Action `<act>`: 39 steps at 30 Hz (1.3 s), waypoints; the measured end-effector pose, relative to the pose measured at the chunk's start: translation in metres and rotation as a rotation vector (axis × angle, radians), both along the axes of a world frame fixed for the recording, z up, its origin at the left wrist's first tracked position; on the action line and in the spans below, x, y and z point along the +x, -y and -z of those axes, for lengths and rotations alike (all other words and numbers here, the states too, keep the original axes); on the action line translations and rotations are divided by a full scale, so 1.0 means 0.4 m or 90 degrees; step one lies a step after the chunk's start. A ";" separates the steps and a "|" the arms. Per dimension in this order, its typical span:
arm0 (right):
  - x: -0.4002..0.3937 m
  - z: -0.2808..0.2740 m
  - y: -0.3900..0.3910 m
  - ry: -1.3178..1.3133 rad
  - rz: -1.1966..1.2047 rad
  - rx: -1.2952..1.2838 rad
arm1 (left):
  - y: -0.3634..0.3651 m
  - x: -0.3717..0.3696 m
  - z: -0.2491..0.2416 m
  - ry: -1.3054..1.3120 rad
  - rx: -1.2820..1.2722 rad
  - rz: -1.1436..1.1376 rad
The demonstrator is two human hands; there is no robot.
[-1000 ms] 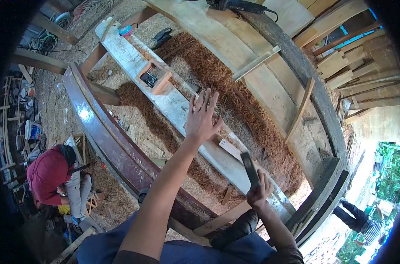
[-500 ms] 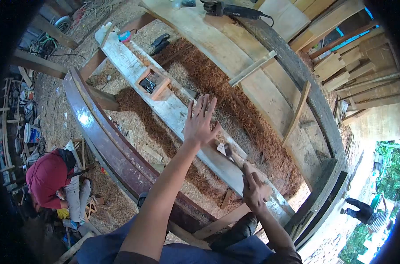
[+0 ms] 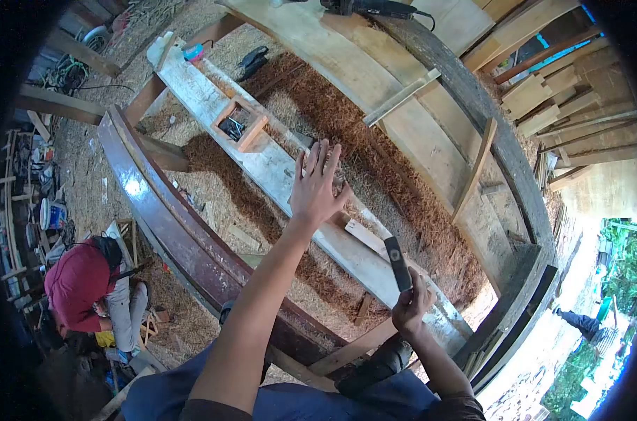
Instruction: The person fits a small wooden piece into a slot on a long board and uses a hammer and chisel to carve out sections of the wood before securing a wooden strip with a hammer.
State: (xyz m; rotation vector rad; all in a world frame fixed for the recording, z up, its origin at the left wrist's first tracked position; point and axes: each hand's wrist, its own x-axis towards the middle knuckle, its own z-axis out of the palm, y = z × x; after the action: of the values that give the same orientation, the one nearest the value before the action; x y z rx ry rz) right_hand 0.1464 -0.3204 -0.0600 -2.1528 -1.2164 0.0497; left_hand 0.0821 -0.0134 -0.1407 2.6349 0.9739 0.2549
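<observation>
My right hand [image 3: 414, 307] is closed around a hammer [image 3: 397, 262], whose dark head is turned up over the lower part of a weathered white plank [image 3: 357, 265]. The handle is mostly hidden. My left hand [image 3: 315, 191] lies palm down at the plank's middle, fingers stretched out and thumb apart. What is under its palm is hidden. Between the two hands, a short pale strip of wood [image 3: 364, 237] lies along the plank. Farther up sits a small wooden box [image 3: 254, 133] with nails or similar small metal pieces in it.
A curved hull-like wooden frame surrounds me, with a maroon side [image 3: 165, 203] at left and a dark beam [image 3: 497, 119] at right. Brown shavings [image 3: 318, 91] cover the ground. A power tool [image 3: 374, 8] lies at the top. One person [image 3: 83, 288] crouches at left; another [image 3: 599, 330] is outside.
The hammer has been raised and turned, so its head now faces up instead of toward the wood strip. My left hand stays nearly in place. The view has shifted slightly.
</observation>
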 end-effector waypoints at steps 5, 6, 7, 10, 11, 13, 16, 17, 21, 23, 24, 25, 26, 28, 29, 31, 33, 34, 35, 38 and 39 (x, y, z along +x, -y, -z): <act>0.021 0.002 -0.108 -0.238 0.149 -0.129 | 0.000 0.001 0.012 0.041 0.015 -0.021; 0.028 0.007 -0.122 -0.217 0.162 -0.156 | 0.002 0.000 0.017 0.046 0.020 -0.036; 0.033 0.017 -0.133 -0.196 0.173 -0.181 | 0.000 0.002 0.021 0.053 0.028 -0.053; 0.023 0.040 -0.170 -0.230 0.196 -0.137 | -0.003 -0.005 0.036 0.092 0.049 -0.048; 0.016 0.038 -0.179 -0.290 0.223 -0.160 | -0.005 -0.004 0.038 0.111 0.052 -0.037; 0.007 0.101 -0.174 -0.302 0.238 -0.096 | -0.003 -0.015 0.033 0.091 0.021 0.015; -0.003 0.113 -0.179 -0.286 0.292 -0.152 | -0.001 -0.069 0.048 0.054 -0.023 0.190; -0.002 0.113 -0.180 -0.286 0.296 -0.146 | 0.009 -0.094 0.061 0.033 -0.045 0.314; 0.004 0.093 -0.184 -0.325 0.320 -0.146 | 0.057 -0.153 0.026 0.117 -0.026 0.380; 0.011 0.082 -0.195 -0.313 0.323 -0.139 | 0.055 -0.152 0.033 0.100 -0.044 0.399; 0.016 0.079 -0.195 -0.313 0.314 -0.130 | 0.056 -0.150 0.030 0.101 -0.045 0.401; 0.019 0.076 -0.192 -0.312 0.305 -0.122 | 0.058 -0.148 0.026 0.077 -0.045 0.398; 0.019 0.081 -0.184 -0.310 0.305 -0.123 | 0.059 -0.147 0.022 0.052 -0.045 0.393; 0.022 0.089 -0.182 -0.267 0.291 -0.118 | 0.081 -0.147 0.003 0.088 -0.046 0.359; 0.030 0.092 -0.180 -0.268 0.292 -0.117 | 0.092 -0.143 -0.004 0.121 -0.051 0.329; 0.031 0.042 -0.183 -0.270 0.310 -0.020 | 0.094 -0.111 -0.016 0.138 -0.098 0.314; 0.028 0.011 -0.193 -0.278 0.345 -0.052 | 0.101 -0.107 -0.021 0.162 -0.141 0.300; 0.030 0.016 -0.192 -0.288 0.345 -0.077 | 0.097 -0.112 -0.024 0.147 -0.130 0.308; 0.038 0.027 -0.192 -0.297 0.343 -0.100 | 0.088 -0.114 -0.026 0.132 -0.115 0.314; 0.030 0.111 -0.164 -0.292 0.323 -0.073 | 0.084 -0.114 0.003 0.103 -0.113 0.326; 0.024 0.128 -0.161 -0.292 0.310 -0.025 | 0.081 -0.112 -0.001 0.085 -0.114 0.321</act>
State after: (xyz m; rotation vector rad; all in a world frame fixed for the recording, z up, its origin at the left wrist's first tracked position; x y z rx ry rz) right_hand 0.1560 -0.2560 -0.1112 -2.2468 -0.4240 0.3371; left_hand 0.0372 -0.0459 -0.1403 2.5537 0.2561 0.2057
